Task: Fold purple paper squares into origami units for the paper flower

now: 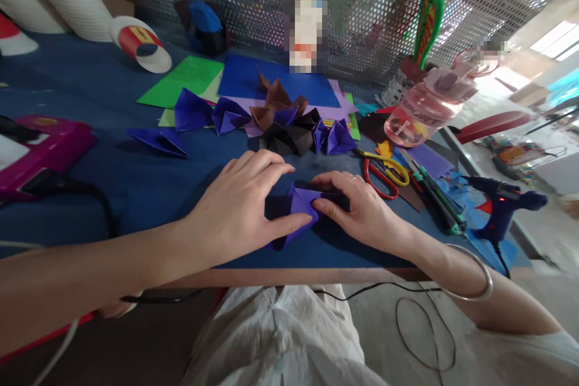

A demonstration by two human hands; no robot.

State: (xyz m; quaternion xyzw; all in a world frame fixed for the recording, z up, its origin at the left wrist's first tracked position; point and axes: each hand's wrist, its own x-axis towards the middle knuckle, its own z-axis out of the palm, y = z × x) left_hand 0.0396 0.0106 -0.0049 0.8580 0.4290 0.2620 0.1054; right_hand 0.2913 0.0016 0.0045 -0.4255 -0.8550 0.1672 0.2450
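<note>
Purple folded paper [301, 201] is lying under both thumbs

Through the head camera, I am working the paper near the middle of the desk's [156, 190] front edge, just in from the wooden border. My left hand [246, 196] is spreading wide: its thumb is lying across the paper while its fingers are arching beyond the far left side, not gripping it. My right hand [364, 205] is holding narrow, thumb on top and forefinger curling behind, apparently pinching the paper's right side. I am judging this as a creasing or shaping step, so I am favouring light, even thumb pressure along the fold, since pushing straight down could be crushing the hollow. The right pinch is serving best as an anchor against twisting. Toward the desk's right edge, the glue gun [506, 200] is showing a red light, well apart from the paper.
</note>
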